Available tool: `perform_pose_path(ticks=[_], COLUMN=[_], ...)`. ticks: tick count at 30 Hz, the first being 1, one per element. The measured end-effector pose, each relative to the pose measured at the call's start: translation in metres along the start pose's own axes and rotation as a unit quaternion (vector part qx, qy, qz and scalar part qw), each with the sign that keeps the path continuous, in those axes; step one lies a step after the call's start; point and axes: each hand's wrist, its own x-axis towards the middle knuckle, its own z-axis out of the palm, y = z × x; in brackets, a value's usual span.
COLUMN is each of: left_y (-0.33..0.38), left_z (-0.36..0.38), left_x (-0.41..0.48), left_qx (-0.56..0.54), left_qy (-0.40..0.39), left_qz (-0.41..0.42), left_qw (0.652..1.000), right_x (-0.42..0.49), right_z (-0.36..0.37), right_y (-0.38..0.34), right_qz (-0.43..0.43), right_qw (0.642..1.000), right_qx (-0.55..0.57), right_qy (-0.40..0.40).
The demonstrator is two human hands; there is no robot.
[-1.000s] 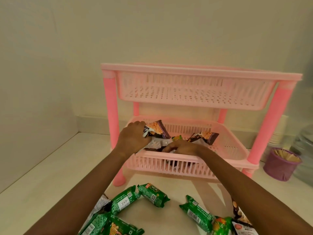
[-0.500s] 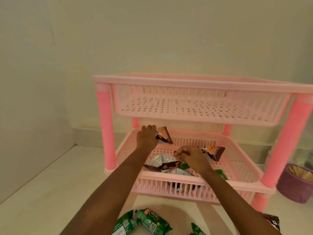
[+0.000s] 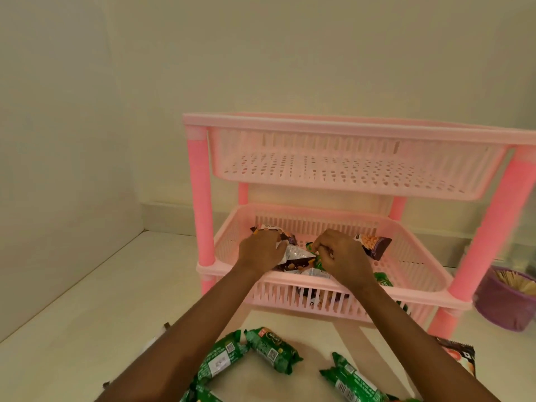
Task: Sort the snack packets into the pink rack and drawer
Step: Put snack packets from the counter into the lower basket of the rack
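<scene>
At frame centre, the left hand (image 3: 259, 252) curls round a brown packet (image 3: 287, 237) and the right hand (image 3: 340, 256) pinches what seems to be a green packet (image 3: 318, 261). Both are inside the lower basket (image 3: 417, 269) of the pink rack (image 3: 200, 198). Each is best laid flat beside its like, leaving room for the loose green packets (image 3: 271, 351) along the bottom edge.

Two bare forearms (image 3: 188, 343) come in from six o'clock, ending in a bare left hand (image 3: 259, 252) and right hand (image 3: 340, 258).
</scene>
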Motion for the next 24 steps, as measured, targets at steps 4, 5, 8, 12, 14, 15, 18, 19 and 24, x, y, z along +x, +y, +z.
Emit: perform_pose_path(ticks=[4,5,8,12,14,15,18,19,24], left_y=[-0.006,-0.008,-0.019,-0.038,-0.047,-0.05,-0.059,-0.062,-0.076], left_z=[0.002,0.003,0.007,0.009,0.007,0.006,0.001,-0.001,-0.005], left_x=[-0.033,-0.04,-0.059,-0.079,-0.084,-0.086,-0.091,-0.092,-0.093], left_qx=[0.019,0.041,0.106,0.16,0.152,0.146,0.137,0.134,0.106], left_qy=[0.03,0.037,0.044,0.038,0.035,0.029,0.008,0.0,-0.018], left_qz=[0.018,0.021,0.015,0.0,0.002,0.01,0.05,0.062,0.114], left_qw=[0.999,0.998,0.993,0.986,0.988,0.989,0.989,0.989,0.988], right_x=[-0.026,-0.036,-0.068,-0.096,-0.107,-0.112,-0.119,-0.119,-0.102], right_z=[-0.001,0.001,0.017,0.047,0.06,0.064,0.072,0.071,0.043], right_y=[-0.027,-0.036,-0.06,-0.071,-0.074,-0.074,-0.075,-0.076,-0.086], right_qz=[-0.009,-0.02,-0.072,-0.016,0.05,0.065,0.069,0.064,-0.008], right_qw=[0.994,0.993,0.995,0.986,0.962,0.95,0.931,0.933,0.974], right_qx=[0.066,0.068,0.059,0.024,0.012,-0.001,-0.031,-0.037,0.016], right_qy=[0.084,0.094,0.045,-0.166,-0.268,-0.305,-0.357,-0.352,-0.225])
